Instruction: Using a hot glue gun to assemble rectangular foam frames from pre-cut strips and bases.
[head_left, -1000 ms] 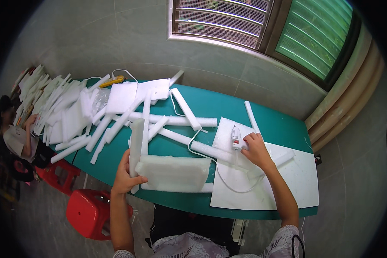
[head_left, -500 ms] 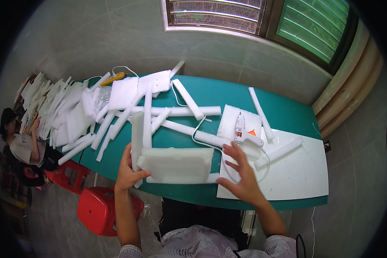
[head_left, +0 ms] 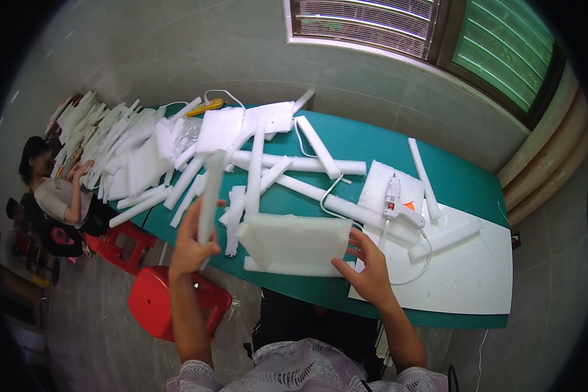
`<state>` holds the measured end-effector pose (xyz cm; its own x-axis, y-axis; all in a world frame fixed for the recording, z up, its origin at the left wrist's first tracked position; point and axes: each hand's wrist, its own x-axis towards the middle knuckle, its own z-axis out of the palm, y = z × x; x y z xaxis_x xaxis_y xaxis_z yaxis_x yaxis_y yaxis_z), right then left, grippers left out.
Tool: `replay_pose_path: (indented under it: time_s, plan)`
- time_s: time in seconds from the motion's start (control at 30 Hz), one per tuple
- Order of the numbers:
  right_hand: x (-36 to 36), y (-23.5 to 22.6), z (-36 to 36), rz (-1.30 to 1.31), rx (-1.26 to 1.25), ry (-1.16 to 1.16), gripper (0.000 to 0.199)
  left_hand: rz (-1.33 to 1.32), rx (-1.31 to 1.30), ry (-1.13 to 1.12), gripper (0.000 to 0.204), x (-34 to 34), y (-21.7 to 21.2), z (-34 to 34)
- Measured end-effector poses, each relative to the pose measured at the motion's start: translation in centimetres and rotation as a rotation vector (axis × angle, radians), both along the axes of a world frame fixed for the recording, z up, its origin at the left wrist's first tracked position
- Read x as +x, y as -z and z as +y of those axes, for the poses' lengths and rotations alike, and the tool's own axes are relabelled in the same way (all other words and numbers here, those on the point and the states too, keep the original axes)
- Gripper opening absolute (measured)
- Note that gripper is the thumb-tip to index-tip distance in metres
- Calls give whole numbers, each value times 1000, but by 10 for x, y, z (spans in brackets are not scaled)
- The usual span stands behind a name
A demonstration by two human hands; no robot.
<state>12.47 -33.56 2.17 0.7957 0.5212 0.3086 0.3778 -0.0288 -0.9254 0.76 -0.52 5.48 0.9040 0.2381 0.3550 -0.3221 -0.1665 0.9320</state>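
My left hand (head_left: 191,243) grips a narrow white foam strip (head_left: 210,196), held upright and slightly blurred, apart from the foam block beside it. My right hand (head_left: 367,266) has its thumb and fingers at the right end of a white foam block (head_left: 295,245), gripping it near the table's front edge. Another foam strip (head_left: 258,264) shows below that block's lower edge. A white glue gun (head_left: 392,202) with an orange part rests beyond my right hand on a square foam sheet (head_left: 374,179).
A white board (head_left: 464,281) lies on the green table (head_left: 379,144) at right, with a foam strip (head_left: 445,240) on it. Foam pieces (head_left: 144,163) pile up at left, near a yellow tool (head_left: 204,108). A red stool (head_left: 153,300) stands below. Another person (head_left: 62,196) sits far left.
My left hand has drawn the upright strip leftward, away from the foam block. My right hand has moved from beside the glue gun onto the block's right end. The whole view has shifted.
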Motion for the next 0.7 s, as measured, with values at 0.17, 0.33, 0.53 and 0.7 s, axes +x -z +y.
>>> replay_pose_path:
  time_s: [0.17, 0.33, 0.53, 0.7]
  plan:
    - [0, -3, -2, -27, -46, 2, 61, -159, 530, -95, 56, 5, -65, -23]
    - [-1, 1, -5, -32, -35, 16, 55, -115, 1036, 246, 49, 38, -105, -83]
    - [-3, 4, -9, -72, -145, 6, 50, -93, 1115, 338, 49, 56, -95, -101]
    - [-3, -1, -9, -91, -132, 17, 50, -51, 1120, 355, 50, 55, -92, -102]
